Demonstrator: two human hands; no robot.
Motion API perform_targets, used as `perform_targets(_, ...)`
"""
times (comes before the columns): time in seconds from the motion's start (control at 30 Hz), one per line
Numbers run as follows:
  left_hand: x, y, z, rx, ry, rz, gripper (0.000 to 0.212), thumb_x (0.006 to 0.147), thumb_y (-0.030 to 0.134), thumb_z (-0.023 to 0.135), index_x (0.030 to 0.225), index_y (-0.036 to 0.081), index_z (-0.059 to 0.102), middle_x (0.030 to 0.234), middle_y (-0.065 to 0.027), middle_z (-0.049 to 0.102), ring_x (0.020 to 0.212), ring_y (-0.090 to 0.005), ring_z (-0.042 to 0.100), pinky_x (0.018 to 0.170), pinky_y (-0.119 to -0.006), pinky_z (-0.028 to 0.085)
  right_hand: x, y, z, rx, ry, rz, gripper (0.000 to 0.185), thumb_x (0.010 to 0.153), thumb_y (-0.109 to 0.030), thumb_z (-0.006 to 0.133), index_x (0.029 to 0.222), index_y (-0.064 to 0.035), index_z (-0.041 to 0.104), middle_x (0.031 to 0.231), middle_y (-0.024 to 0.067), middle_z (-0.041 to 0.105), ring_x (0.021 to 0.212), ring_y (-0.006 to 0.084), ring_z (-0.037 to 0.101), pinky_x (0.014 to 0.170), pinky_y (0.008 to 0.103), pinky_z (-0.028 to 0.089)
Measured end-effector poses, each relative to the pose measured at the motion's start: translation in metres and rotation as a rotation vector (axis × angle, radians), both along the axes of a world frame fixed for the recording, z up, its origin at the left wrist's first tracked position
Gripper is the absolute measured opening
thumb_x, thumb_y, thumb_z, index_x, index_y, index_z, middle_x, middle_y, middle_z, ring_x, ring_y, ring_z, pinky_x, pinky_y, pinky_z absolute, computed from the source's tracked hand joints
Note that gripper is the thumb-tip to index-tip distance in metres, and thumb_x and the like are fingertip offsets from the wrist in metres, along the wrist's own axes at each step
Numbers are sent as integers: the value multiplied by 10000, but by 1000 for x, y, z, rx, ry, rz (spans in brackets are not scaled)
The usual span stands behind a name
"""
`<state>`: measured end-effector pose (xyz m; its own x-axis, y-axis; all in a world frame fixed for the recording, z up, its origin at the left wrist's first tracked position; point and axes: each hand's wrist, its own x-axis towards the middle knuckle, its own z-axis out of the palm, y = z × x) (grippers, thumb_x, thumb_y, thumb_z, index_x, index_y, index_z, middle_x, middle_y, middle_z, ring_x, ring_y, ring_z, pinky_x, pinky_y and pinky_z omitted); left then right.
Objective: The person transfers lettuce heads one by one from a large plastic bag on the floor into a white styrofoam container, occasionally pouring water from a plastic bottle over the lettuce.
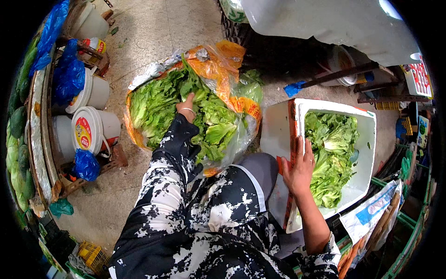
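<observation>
My left hand (186, 106) reaches into leafy green lettuce (156, 101) in a large orange-and-clear plastic bag (223, 75) on the floor. Its thumb lies against a leafy head, while the other fingers are partly hidden by leaves, so its grip is unclear. A bracelet circles that wrist. To the right stands a white foam box (352, 205) with more lettuce (331, 167) inside. My right hand (300, 171) rests on the box's near-left rim, fingers apart and holding nothing; a ring shows on one finger.
Lidded white plastic buckets (99, 127) and blue plastic bags (87, 164) line a low rack at left, below green produce (19, 139). A sheet-covered table (331, 21) overhangs the upper right. Green metal framing (404, 223) runs along the lower right, beside a white printed sack (369, 212).
</observation>
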<state>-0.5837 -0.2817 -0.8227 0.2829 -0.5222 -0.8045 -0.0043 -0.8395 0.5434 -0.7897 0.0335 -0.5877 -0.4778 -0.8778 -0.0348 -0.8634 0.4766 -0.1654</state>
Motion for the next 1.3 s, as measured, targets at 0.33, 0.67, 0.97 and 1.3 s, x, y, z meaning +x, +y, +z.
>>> perform_targets(0.33,40,84,22,-327,456,-65,547,775,392,606,1173,50,450,1116,-67,504,934,-177,497,836,-340,379,-8,2,4,-67,-61,-10,725,740,-268,614,1365,-164,261,1296,229,324,1200,389,326,963,521,269)
perform_targets(0.67,7,215,182,-537,650,-211,423,796,198,567,1147,-6,451,1062,-101,540,980,-197,532,854,-332,420,0,35,20,-318,-46,224,810,647,-251,713,1347,-279,305,1425,156,179,1326,347,137,1017,514,218)
perform_targets(0.97,-179,235,273,-821,854,-1049,599,831,356,581,1295,51,357,1197,-139,490,1089,-232,480,910,-339,397,-111,50,65,-737,327,-24,633,594,22,679,1122,-307,564,1223,42,429,1204,330,324,1006,445,345)
perform_targets(1.3,-229,283,221,-1440,-364,-1530,754,793,479,556,1307,-7,298,1178,-207,488,1143,-305,429,1040,-413,188,-211,31,23,351,-172,-345,594,769,-476,537,1313,-298,379,1409,35,293,1321,296,194,1030,572,173)
